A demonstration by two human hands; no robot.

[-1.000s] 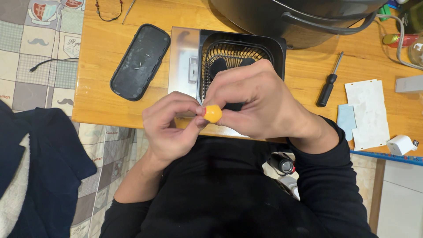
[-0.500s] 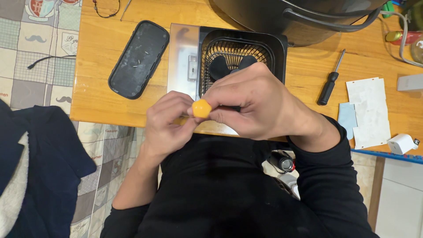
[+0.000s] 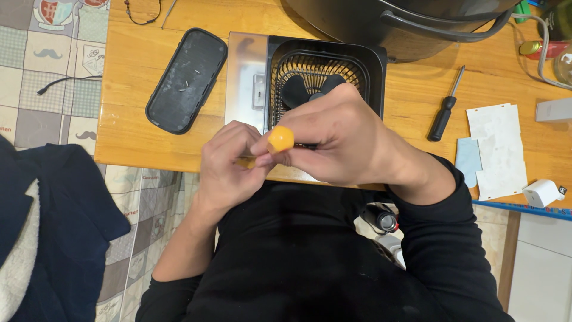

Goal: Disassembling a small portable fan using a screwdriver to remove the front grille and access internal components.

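My left hand (image 3: 229,164) and my right hand (image 3: 336,140) meet over the near edge of a wooden table (image 3: 137,65). Together they pinch a small tool with a round orange-yellow end (image 3: 280,139); a yellow bit of it shows under my left fingers. Just behind the hands lies a black box-shaped device (image 3: 325,71) with a wire grille and dark fan blades, and a silver metal panel (image 3: 244,77) on its left side. My right hand covers the lower part of the grille.
A black oblong cover (image 3: 186,80) lies left of the device. A black-handled screwdriver (image 3: 444,107), white and blue paper scraps (image 3: 497,149) and a small white block (image 3: 542,192) sit at the right. A large dark pot (image 3: 405,24) stands at the back. A dark garment (image 3: 53,232) lies at lower left.
Both hands with the orange-ended tool have shifted slightly up and toward the device; the tool's round end has turned a little between the fingers.
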